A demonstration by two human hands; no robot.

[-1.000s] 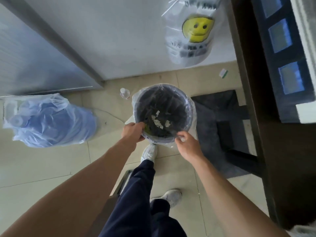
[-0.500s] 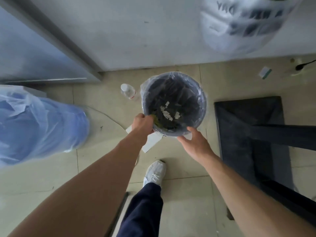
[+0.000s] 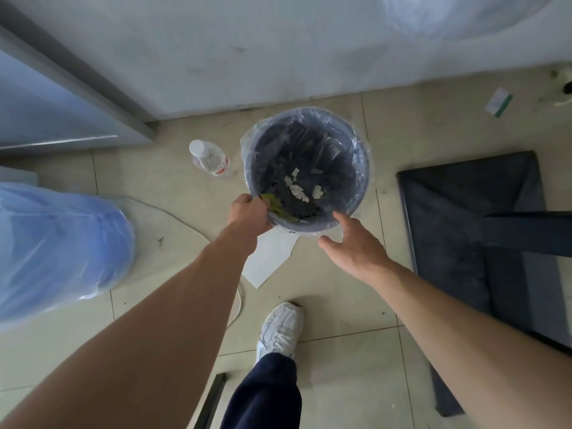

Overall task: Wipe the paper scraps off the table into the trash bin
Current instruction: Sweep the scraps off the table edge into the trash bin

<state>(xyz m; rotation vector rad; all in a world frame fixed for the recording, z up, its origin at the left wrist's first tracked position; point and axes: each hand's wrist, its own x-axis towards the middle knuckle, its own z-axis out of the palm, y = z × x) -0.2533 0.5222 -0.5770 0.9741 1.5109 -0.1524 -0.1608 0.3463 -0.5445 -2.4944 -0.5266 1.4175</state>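
On beige tiles [image 3: 340, 351] by a white wall [image 3: 247, 51], left grip [image 3: 249, 213] clasps the trash bin [image 3: 360, 193]; right grip [image 3: 353, 243] spread.

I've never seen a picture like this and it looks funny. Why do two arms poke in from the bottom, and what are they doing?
The camera sits on a person's head and looks down, so that person's own hands reach into the picture from below. That is also why you see a shoe. There is only this one view, and no machine, just two bare hands. The left hand grips the near rim of the bin. The right hand is open beside the rim; I cannot tell if it touches. Inside the bin lie white paper scraps. On the floor around it are a bottle, a white sheet, a dark mat and a big blue thing wrapped in plastic.
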